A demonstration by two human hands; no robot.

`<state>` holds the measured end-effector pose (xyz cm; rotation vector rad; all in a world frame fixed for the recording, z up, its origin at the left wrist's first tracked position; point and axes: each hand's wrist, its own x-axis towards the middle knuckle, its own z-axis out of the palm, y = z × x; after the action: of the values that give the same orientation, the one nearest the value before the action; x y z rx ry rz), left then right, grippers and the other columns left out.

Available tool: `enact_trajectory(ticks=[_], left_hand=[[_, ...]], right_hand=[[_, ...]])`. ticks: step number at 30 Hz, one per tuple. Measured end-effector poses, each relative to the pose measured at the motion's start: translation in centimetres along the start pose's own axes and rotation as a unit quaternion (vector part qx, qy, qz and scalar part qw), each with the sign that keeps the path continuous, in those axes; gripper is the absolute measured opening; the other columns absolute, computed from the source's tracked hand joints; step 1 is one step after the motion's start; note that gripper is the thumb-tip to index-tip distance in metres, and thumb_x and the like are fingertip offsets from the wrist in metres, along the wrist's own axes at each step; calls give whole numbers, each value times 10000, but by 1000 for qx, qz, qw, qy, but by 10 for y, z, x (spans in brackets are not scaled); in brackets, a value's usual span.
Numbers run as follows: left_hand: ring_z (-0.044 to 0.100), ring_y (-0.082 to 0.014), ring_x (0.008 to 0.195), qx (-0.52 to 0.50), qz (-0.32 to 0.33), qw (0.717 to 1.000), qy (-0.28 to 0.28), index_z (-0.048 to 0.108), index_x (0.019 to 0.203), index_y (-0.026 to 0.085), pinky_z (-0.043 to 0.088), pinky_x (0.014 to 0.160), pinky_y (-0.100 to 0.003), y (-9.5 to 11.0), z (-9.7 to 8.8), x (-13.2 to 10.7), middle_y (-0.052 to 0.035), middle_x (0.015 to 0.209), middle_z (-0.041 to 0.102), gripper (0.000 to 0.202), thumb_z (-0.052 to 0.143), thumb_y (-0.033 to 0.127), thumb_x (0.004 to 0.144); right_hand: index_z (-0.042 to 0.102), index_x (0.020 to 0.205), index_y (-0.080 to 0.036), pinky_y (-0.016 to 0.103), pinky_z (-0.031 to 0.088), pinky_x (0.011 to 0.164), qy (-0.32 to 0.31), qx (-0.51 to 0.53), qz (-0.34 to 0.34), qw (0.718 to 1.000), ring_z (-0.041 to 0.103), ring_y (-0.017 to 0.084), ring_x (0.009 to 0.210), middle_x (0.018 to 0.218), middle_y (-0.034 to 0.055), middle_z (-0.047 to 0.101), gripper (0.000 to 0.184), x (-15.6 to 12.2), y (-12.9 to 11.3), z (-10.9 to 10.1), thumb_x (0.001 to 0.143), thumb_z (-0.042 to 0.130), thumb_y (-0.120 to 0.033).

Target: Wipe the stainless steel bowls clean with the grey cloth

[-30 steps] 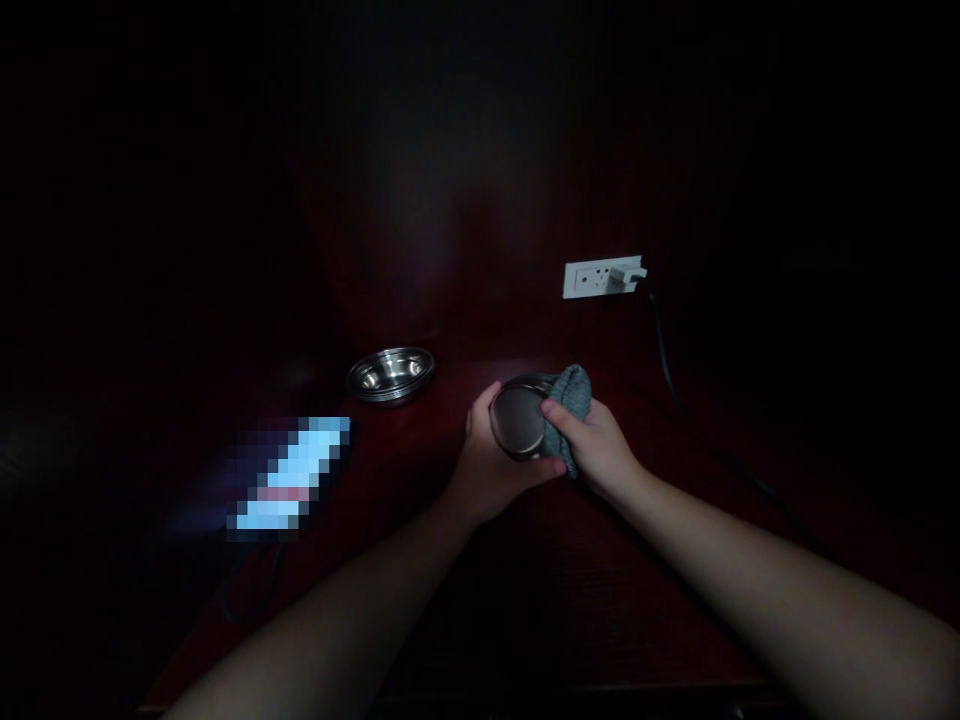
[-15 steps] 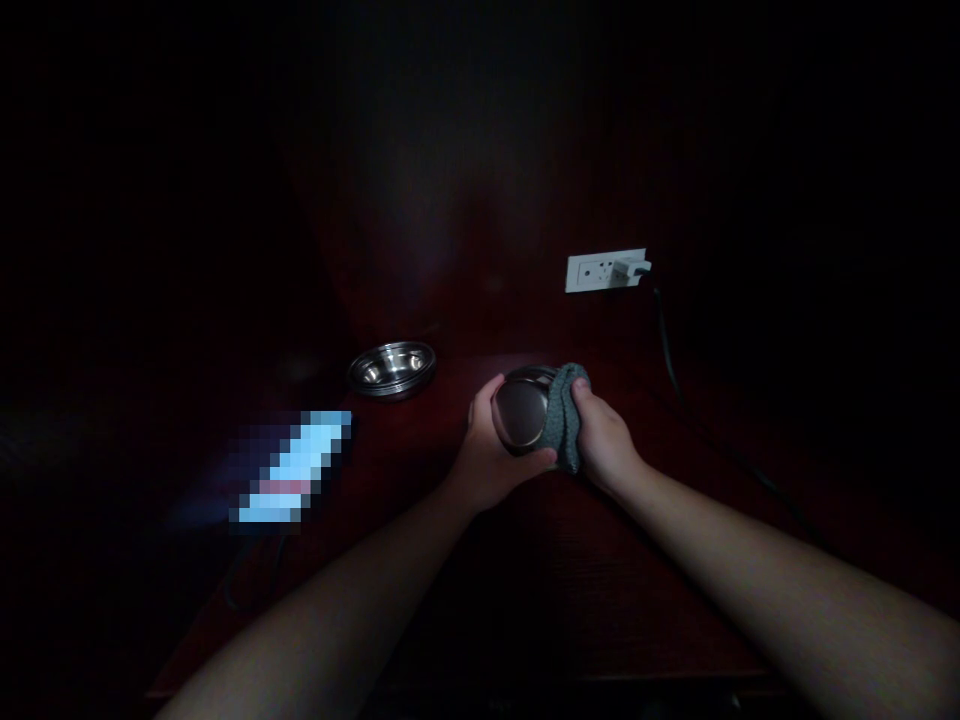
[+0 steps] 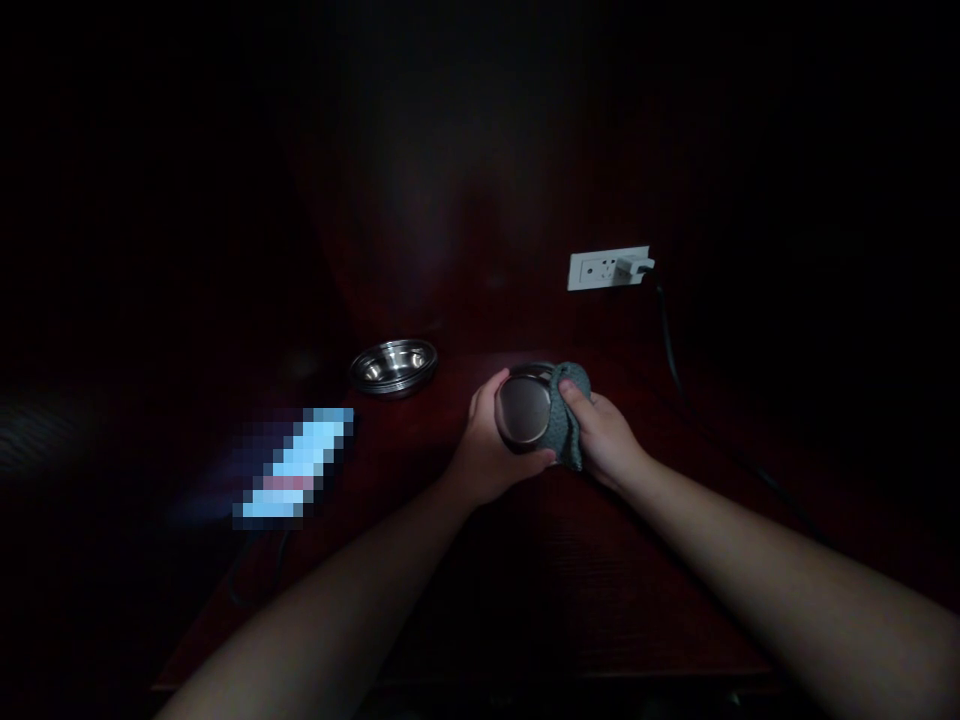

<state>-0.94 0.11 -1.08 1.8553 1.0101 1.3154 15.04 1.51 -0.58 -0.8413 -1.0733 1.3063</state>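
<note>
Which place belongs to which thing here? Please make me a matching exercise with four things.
Things:
1 cloth
2 plug
3 bowl stack
4 single bowl

Places:
A in the socket
B in the left hand
C on the table, untouched
D in the right hand, pressed on a bowl

Pairs: 1-D, 2-A, 3-C, 4-B

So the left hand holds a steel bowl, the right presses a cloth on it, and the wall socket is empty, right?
No: the head view shows a plug in the wall socket. Otherwise yes: left hand holds the steel bowl, right hand presses the cloth on it.
</note>
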Motion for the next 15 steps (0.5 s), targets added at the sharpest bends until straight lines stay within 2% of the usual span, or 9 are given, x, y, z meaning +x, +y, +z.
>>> enact_trajectory(ticks=[4,10,12,15], left_hand=[[341,-334,1345,2,1,1000,-5,267,1428,218,257,1128,-513,0,-2,1,-159,1480,300,1063,832,337,535],[315,-330,1372,-27,-9,999,-19,237,1451,211,237,1146,-493,0,-1,1,-162,1499,299,1109,844,329,531],[285,-320,1393,-68,-15,997,-27,186,1471,214,220,1156,-476,0,0,1,-158,1511,288,1163,855,311,525],[270,-306,1407,-180,-35,983,-12,108,1483,248,272,1136,-450,0,4,1,-151,1561,176,1220,863,286,525]], right_hand=[[680,807,-141,302,515,661,-5,-4,-11,1000,644,162,634,721,55,710,396,0,-1,0,694,727,-517],[676,782,-135,288,508,637,0,2,-8,1000,636,157,609,678,45,698,391,-1,-5,0,676,747,-505],[674,792,-135,287,506,634,14,-4,-18,1000,640,163,617,679,42,699,403,-2,-7,1,667,752,-510],[663,803,-135,301,513,637,58,7,-37,998,645,176,626,682,37,699,444,-2,-12,2,656,743,-546]])
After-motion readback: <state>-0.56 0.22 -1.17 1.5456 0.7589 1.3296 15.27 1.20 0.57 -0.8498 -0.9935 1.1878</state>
